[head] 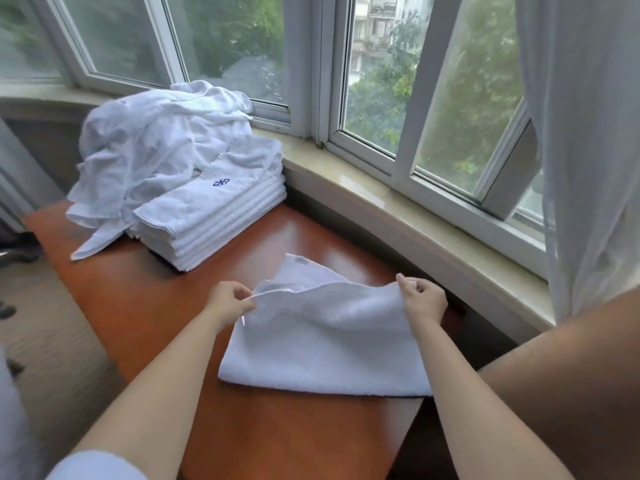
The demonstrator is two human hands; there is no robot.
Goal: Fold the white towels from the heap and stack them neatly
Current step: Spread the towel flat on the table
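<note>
A half-folded white towel (pixel 325 344) lies near the table's (pixel 145 306) window-side edge, its upper layer lifted. The left hand (pixel 230 303) and right hand (pixel 424 299) each pinch a far corner, apparently to align the edges. Beyond, the folded stack (pixel 214 216) sits against the loose heap (pixel 145 147) at the far end.

My left hand (pixel 231 303) and right hand (pixel 423 299) each pinch a far corner of the towel (pixel 325 344), lifting its top layer off the table (pixel 277 441). Farther left sits the stack (pixel 211 216), touching the heap (pixel 149 147) by the window (pixel 374 81).
</note>
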